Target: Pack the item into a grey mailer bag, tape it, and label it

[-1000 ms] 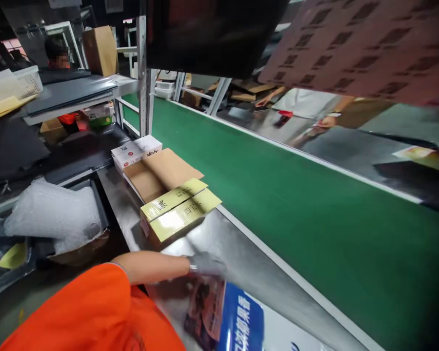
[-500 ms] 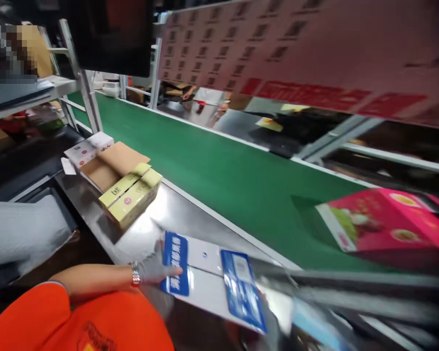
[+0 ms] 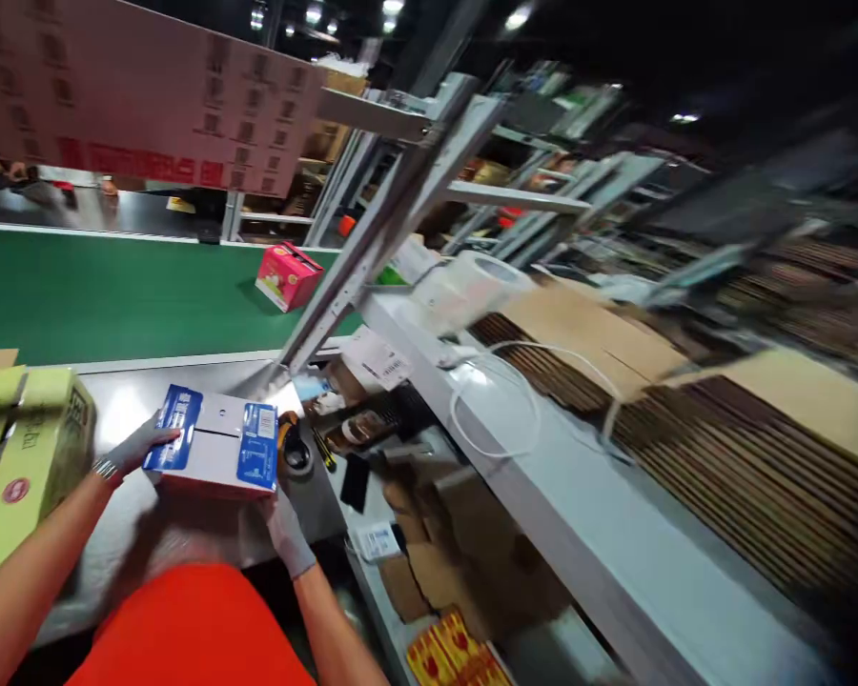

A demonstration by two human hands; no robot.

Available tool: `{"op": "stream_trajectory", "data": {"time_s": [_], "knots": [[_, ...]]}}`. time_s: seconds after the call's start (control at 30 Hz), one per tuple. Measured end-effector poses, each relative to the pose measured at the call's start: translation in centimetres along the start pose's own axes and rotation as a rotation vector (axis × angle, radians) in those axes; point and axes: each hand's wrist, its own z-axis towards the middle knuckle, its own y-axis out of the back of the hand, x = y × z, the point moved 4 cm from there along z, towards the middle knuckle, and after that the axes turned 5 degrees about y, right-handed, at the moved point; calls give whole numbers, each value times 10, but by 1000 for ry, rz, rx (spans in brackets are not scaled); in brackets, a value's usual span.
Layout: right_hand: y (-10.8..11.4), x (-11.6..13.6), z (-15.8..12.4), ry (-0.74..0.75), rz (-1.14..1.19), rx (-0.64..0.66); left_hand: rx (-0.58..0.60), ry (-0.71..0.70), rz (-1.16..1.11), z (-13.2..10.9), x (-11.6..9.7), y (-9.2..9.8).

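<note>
A white carton with blue printed labels (image 3: 218,446) is held level between both hands, over the metal bench (image 3: 118,386). My left hand (image 3: 139,446), in a grey glove, is closed on the carton's left end, with the thumb on top. Gripping the near right corner from below and the side is my right hand (image 3: 286,529), also gloved; its fingers are partly hidden under the carton. To the left stands a yellow-green box (image 3: 35,457). A black-and-orange tape dispenser (image 3: 296,448) lies just right of the carton.
Beyond the bench runs a green conveyor belt (image 3: 114,295) carrying a pink box (image 3: 290,276). A slanted metal post (image 3: 393,219) rises at the bench's right end. Further right, a grey shelf (image 3: 564,534) holds stacked flat cardboard (image 3: 765,486) and a looped white cable (image 3: 497,453).
The view has swung to the right, bringing the shelf and cardboard stacks in. Both hands still hold the white carton. The pink box now appears farther off on the belt.
</note>
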Motion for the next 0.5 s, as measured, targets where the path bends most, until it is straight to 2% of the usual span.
{"op": "stream_trajectory", "data": {"time_s": [0.17, 0.27, 0.4, 0.5], "knots": [[32, -29, -34, -136, 77, -179, -43, -24, 23, 5, -2, 7], [39, -42, -49, -148, 86, -264, -52, -59, -13, 9, -1, 6], [34, -46, -45, -108, 20, -327, -63, -143, -90, 16, 3, 2], [28, -42, -31, -91, -103, -253, -91, -205, -129, 20, 16, 3]]}}
